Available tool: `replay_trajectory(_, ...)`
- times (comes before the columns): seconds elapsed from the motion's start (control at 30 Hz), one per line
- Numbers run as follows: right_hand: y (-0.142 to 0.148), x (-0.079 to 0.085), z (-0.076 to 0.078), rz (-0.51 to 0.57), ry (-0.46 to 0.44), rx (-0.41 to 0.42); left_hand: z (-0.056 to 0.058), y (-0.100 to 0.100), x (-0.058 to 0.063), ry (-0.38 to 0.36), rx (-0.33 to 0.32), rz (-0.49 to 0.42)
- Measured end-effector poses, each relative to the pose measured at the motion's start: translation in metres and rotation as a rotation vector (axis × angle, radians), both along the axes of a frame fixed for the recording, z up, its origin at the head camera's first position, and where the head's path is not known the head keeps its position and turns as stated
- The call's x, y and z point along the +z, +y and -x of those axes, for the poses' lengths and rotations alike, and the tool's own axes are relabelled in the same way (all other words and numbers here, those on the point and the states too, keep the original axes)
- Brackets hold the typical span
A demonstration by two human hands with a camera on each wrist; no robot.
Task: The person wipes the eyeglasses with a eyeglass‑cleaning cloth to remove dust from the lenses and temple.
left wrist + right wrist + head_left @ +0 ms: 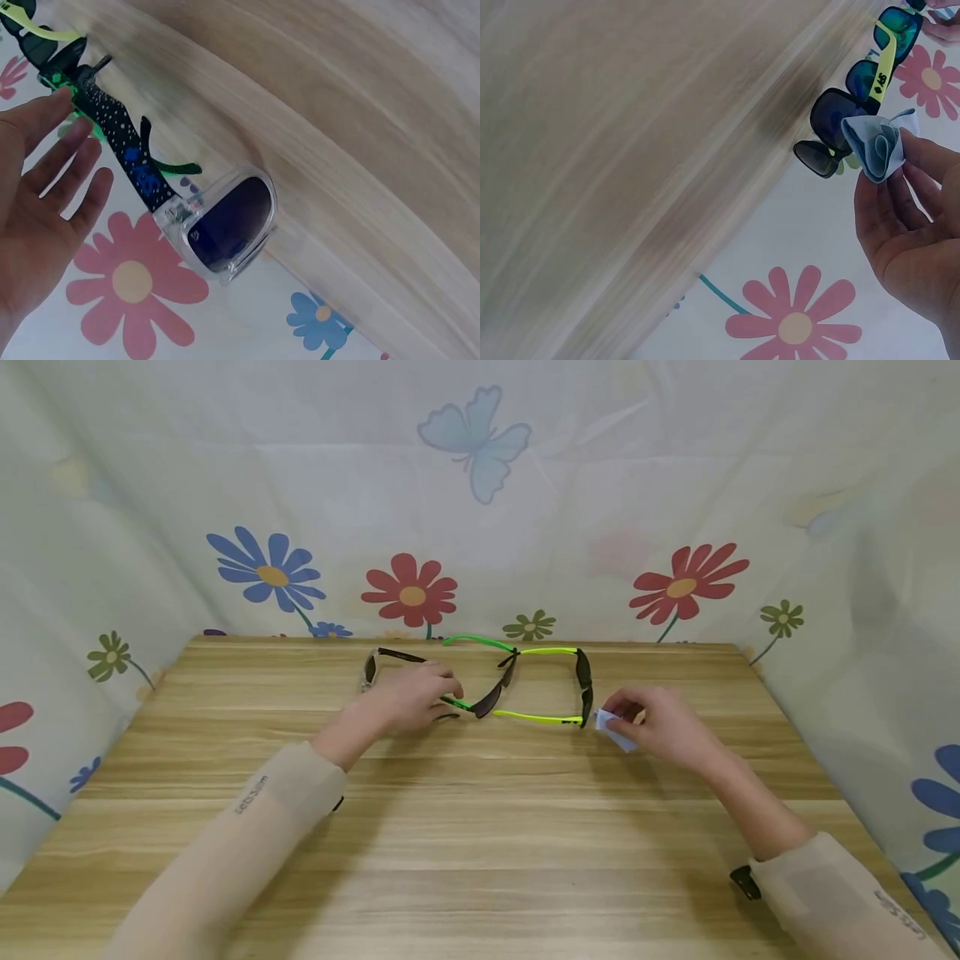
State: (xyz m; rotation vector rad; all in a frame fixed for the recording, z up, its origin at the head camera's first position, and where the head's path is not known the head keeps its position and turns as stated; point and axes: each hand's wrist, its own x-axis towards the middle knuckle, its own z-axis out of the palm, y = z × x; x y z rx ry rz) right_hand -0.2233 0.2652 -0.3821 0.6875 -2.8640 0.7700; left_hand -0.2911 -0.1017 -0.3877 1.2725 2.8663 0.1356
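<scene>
Between thumb and index finger, my left hand point(408, 695) pinches the green arm point(459, 702) of the middle sunglasses, whose dark lenses point(489, 700) stand at a slant. Behind that hand are clear-framed sunglasses point(232, 221) with a speckled black arm point(124, 139), partly covered by the hand in the head view. My right hand point(667, 722) holds a small folded pale blue cloth point(876, 142) by its edge with the fingertips. Just left of the cloth, sunglasses with yellow arms point(540, 719) rest on the table, dark lenses point(584, 681) toward the right hand.
The wood-grain table point(480, 852) runs back to a white curtain point(337, 485) printed with flowers and a butterfly. The three pairs of sunglasses lie close together near the back edge, the middle and yellow-armed pairs almost meeting.
</scene>
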Motion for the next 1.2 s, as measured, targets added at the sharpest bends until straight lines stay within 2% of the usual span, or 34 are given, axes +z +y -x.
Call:
replay_trajectory(0.17,-0.002,-0.001,-0.001,-0.002,0.006,0.007,0.004,0.008,-0.005,0.001,-0.063,-0.016)
replay_trajectory(0.3,-0.006,0.001,-0.002,0.001,0.009,0.007,0.007,0.014,-0.007,0.031,-0.086,-0.024)
replay_trajectory(0.5,-0.014,0.003,-0.007,0.008,-0.003,0.02,0.007,0.021,-0.009,0.046,-0.082,0.02)
replay_trajectory(0.83,-0.022,0.001,-0.009,0.047,-0.018,0.069,0.001,0.028,-0.004,0.048,-0.02,0.06)
replay_trajectory(1.0,-0.026,0.002,-0.01,0.059,-0.018,0.076,-0.002,0.028,-0.003,0.075,-0.037,0.049)
replay_trajectory(1.2,-0.029,0.003,-0.012,0.076,-0.022,0.076,-0.005,0.026,-0.003,0.128,-0.081,-0.018)
